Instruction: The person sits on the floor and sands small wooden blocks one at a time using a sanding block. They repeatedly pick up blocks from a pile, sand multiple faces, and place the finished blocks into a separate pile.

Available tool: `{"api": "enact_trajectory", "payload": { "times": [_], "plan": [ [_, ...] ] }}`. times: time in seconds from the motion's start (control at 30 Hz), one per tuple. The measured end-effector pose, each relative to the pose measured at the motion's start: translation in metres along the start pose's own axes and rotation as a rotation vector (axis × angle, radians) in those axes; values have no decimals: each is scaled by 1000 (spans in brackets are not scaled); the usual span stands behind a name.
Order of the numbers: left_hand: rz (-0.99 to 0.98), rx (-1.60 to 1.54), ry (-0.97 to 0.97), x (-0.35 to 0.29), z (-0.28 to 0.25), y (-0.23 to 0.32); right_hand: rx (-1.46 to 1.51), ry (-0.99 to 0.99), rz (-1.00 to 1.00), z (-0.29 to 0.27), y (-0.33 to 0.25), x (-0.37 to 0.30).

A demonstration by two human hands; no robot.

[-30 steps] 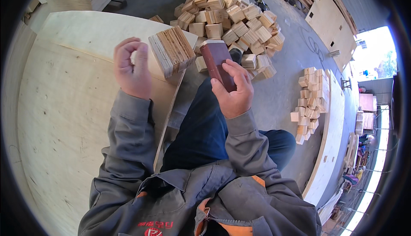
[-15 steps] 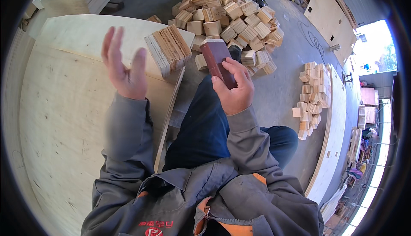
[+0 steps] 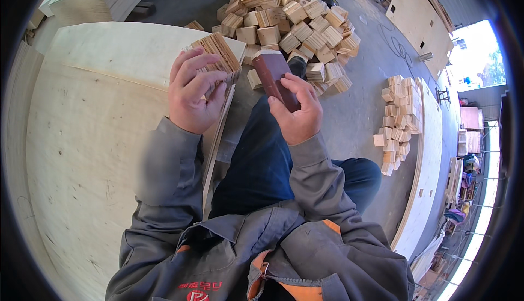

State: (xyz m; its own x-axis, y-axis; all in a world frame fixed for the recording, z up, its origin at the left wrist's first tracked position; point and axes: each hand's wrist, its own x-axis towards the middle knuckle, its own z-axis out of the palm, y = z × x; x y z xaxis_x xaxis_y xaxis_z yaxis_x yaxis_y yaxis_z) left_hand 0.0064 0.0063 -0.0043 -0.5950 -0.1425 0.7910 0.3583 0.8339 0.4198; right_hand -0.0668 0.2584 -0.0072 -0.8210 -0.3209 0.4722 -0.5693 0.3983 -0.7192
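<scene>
Plywood block [image 3: 225,51] beyond our loosely curled left hand [image 3: 194,98] could topple off the counter [image 3: 98,137] if nudged — our right hand [image 3: 300,108] grips a brown block [image 3: 271,74].

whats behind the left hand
Behind the left hand, a layered wooden block shows past the fingers, near the edge of a pale board. The block's lower left part is covered, so whether the fingers touch it can't be told.

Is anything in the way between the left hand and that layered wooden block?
Nothing visible is: the left hand overlaps the layered wooden block in this view, though contact can't be confirmed. The reddish-brown block in the right hand is off to the right, not between them.
</scene>
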Motion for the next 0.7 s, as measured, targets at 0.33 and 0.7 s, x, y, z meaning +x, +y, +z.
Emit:
{"api": "enact_trajectory", "payload": {
  "times": [0.33,0.7],
  "plan": [
    [-73,-66,-70,-31,10,-15,-117,145,-135,14,15,-15],
    [80,62,-136,-36,-1,-62,33,47,41,38,24,-11]
  ]
}}
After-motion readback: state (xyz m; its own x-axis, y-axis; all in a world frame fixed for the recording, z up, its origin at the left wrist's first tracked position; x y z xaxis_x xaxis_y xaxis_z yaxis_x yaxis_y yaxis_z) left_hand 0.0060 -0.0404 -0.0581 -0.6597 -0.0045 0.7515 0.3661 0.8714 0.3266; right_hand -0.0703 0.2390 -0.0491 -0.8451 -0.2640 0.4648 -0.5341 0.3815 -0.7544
